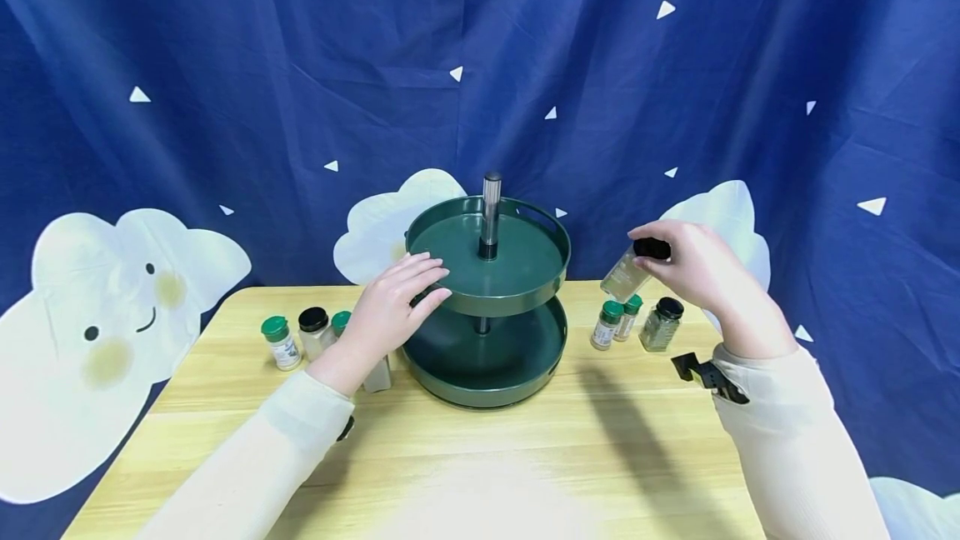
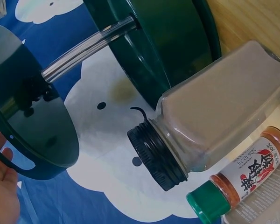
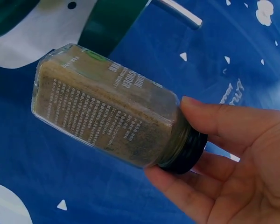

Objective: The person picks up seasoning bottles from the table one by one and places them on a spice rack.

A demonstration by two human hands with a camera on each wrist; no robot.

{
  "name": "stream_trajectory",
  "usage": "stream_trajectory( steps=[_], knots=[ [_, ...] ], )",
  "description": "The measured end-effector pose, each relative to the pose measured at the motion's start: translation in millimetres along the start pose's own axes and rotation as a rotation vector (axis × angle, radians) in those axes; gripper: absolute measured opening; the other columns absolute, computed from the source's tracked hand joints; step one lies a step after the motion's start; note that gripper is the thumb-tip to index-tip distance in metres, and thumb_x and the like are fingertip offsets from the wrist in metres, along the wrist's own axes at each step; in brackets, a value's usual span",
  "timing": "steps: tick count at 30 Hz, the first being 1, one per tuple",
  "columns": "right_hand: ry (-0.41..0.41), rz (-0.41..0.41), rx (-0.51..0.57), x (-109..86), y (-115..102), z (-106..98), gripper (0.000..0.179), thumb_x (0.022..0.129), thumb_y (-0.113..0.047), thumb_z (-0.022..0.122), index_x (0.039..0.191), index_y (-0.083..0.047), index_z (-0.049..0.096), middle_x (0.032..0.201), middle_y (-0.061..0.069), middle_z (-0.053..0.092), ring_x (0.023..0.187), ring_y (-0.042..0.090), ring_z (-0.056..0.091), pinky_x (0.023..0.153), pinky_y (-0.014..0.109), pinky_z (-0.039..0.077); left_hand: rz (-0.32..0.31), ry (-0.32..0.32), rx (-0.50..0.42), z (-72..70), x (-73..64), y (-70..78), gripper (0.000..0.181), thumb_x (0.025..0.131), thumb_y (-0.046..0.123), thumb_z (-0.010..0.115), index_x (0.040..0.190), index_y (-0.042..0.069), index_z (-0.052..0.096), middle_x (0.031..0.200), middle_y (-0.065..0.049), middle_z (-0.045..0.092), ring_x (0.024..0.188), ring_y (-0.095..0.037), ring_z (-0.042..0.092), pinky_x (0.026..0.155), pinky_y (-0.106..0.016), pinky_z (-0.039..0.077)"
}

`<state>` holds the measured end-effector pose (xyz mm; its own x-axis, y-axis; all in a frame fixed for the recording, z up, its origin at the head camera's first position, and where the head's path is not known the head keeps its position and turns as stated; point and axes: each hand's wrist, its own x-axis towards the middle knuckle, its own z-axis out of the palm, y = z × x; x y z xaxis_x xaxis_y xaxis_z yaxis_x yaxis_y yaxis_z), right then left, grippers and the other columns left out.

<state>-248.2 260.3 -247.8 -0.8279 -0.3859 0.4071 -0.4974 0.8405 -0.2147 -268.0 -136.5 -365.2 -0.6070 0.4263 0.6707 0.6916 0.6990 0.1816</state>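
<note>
My right hand (image 1: 693,265) pinches a clear spice jar (image 3: 107,107) by its black cap and neck. The jar holds brown powder, has a printed label, and tilts in the air right of a dark green two-tier round tray (image 1: 480,396). My left hand (image 1: 390,302) is at the left rim of the upper tier, fingers fairly straight over the edge, thumb lower outside. In the left wrist view its fingers (image 2: 7,172) lie by the rim's handle slot; how firmly they touch is unclear. Both tiers look bare where visible.
Left on the wooden table (image 1: 465,473) stand a green-capped shaker (image 1: 283,348), a black-capped jar (image 1: 315,333) and others partly behind my left arm. At right are two green-capped shakers (image 1: 603,330) and a black-capped jar (image 1: 662,327). A blue curtain (image 1: 300,65) hangs behind.
</note>
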Motion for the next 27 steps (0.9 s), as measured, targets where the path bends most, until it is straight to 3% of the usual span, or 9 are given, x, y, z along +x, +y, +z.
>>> stream_trajectory(
  steps=[17, 27],
  knots=[
    [0.026, -0.007, 0.031, 13.4, -16.0, -16.9, 0.031, 0.091, -0.004, 0.072, 0.121, 0.003, 0.068, 0.111, 0.022, 0.069, 0.091, 0.032, 0.067, 0.076, 0.050, 0.054, -0.013, -0.004, 0.000, 0.2, -0.8, 0.5, 0.039, 0.097, 0.033, 0.067, 0.126, 0.008, 0.070, 0.134, -0.009, 0.064, 0.134, -0.026, 0.051, 0.118, -0.040, 0.034],
    [0.108, -0.031, 0.020, 20.5, -22.1, -20.6, 0.030, 0.089, -0.001, 0.072, 0.119, 0.001, 0.069, 0.111, 0.020, 0.070, 0.090, 0.033, 0.067, 0.076, 0.051, 0.054, -0.027, -0.014, -0.003, -0.2, -0.7, 1.2, 0.039, 0.097, 0.034, 0.066, 0.127, 0.009, 0.069, 0.134, -0.008, 0.064, 0.135, -0.025, 0.051, 0.118, -0.040, 0.033]
  ],
)
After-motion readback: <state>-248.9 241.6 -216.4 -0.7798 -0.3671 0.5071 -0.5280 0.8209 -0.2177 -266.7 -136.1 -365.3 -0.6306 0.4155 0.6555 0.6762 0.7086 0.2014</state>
